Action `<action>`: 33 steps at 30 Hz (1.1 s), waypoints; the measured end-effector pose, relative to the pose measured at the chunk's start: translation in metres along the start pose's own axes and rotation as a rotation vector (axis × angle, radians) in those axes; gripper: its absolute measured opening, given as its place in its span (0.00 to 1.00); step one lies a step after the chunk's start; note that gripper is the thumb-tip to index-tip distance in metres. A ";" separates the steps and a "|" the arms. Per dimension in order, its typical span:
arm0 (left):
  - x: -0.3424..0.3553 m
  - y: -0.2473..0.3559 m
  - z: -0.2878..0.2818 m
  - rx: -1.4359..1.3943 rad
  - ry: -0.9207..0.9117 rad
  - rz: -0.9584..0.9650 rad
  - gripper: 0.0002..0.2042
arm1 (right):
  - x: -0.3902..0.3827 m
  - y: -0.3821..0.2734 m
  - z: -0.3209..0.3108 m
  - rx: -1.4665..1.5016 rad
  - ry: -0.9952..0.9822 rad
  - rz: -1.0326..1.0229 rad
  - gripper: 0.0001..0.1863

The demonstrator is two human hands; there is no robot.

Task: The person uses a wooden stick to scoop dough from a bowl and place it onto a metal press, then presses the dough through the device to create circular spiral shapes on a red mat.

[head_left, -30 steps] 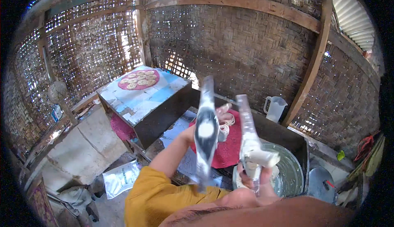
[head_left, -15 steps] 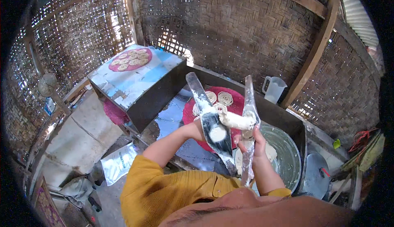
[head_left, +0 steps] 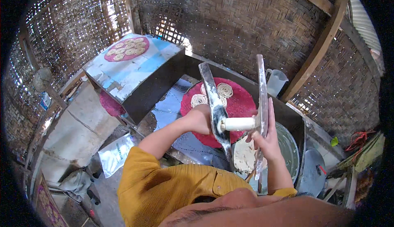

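A dough press with two long floury bars is in my hands. My left hand (head_left: 200,119) is wrapped round its left bar (head_left: 210,85), beside the dark middle part; that hand's fingers are partly hidden. My right hand (head_left: 267,143) grips the right bar (head_left: 262,87), thumb on the near side. From the right bar a whitish plunger (head_left: 240,124) reaches across to the opening in the left one. Beyond the press, several coiled dough rounds (head_left: 225,90) lie on a round red mat (head_left: 242,97). Under my right hand is a lump of pale dough (head_left: 245,155).
A large greenish basin (head_left: 290,153) stands at the right, with a clear plastic jug (head_left: 276,82) behind it. At the far left, a box-like table (head_left: 154,69) carries another red mat (head_left: 133,54) with several coils. A white packet (head_left: 116,155) lies lower left.
The plunger, tilted and smeared with dough before, now lies level with its end at the left bar's opening. Both bars stand more upright, and my right hand has shifted slightly right.
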State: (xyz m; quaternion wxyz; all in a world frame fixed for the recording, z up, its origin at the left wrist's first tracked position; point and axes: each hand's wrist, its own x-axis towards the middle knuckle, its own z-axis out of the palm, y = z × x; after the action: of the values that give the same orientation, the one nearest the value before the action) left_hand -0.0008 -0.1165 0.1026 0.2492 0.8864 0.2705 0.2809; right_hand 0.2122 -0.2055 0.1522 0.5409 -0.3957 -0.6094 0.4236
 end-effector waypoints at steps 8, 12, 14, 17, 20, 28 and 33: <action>0.001 0.006 0.008 0.057 0.052 -0.026 0.19 | -0.014 -0.009 0.012 -0.949 -0.215 -0.482 0.45; 0.006 0.000 0.026 -0.005 -0.043 -0.017 0.24 | -0.017 0.013 0.021 -0.906 -0.148 -0.489 0.48; 0.008 0.003 0.024 -0.062 -0.030 0.008 0.25 | -0.018 0.021 0.023 -0.931 -0.135 -0.450 0.49; 0.010 -0.009 0.028 -0.144 -0.024 -0.087 0.24 | -0.004 0.020 0.019 -0.819 -0.144 -0.351 0.50; 0.017 -0.017 0.020 -0.294 0.044 -0.068 0.26 | -0.001 0.031 -0.011 -0.242 -0.302 0.161 0.51; 0.082 0.001 -0.067 -1.784 -0.135 0.646 0.49 | -0.025 0.034 -0.046 0.647 -0.569 0.793 0.54; 0.096 -0.027 -0.042 -1.768 -0.019 0.490 0.41 | -0.028 0.023 -0.065 0.595 -0.431 0.778 0.52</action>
State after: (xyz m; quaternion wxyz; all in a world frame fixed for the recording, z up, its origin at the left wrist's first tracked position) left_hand 0.0299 -0.0253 0.1515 0.7725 0.4077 -0.2405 0.4234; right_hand 0.2801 -0.2186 0.1252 0.2954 -0.3260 -0.3682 0.8191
